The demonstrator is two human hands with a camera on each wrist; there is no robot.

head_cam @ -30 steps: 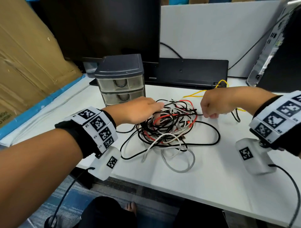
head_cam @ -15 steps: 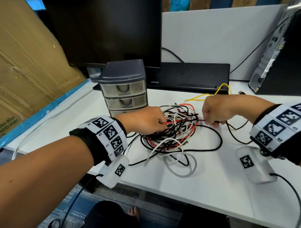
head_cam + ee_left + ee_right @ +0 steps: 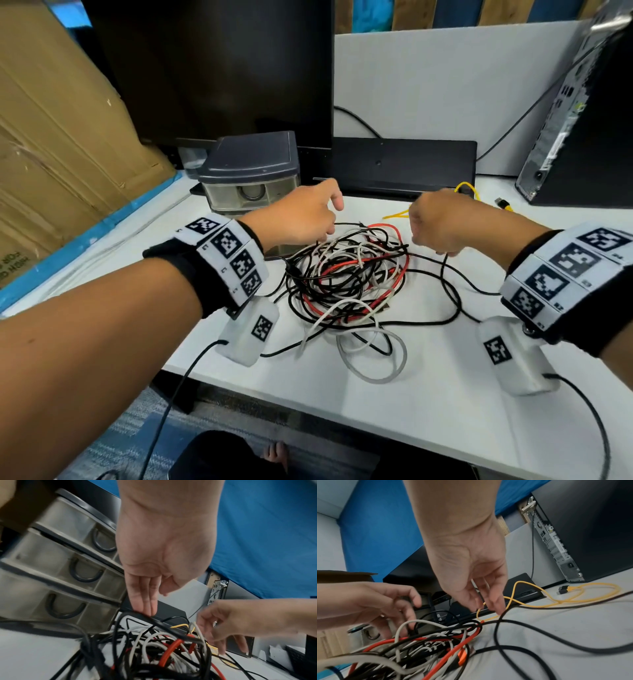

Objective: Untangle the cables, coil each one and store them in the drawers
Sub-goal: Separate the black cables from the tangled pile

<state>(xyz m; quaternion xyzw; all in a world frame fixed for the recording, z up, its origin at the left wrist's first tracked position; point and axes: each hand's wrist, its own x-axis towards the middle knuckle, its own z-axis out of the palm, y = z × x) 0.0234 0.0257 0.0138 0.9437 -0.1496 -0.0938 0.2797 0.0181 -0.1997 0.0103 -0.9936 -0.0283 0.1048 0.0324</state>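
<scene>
Cables [image 3: 346,284], black, white and red, lie tangled on tabletop [image 3: 445,394], between both hands. Left hand [image 3: 298,219]: grip loose, straight fingers [image 3: 145,601] touch a black loop. Drawers [image 3: 250,178] just beyond it. Right hand [image 3: 442,222]: fingers relaxed, holding nothing; yellow cable [image 3: 556,599] beyond.

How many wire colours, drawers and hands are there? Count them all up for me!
Wire colours: 4 (black, white, red, yellow)
Drawers: 3
Hands: 2 (left hand, right hand)
Total: 9
</scene>
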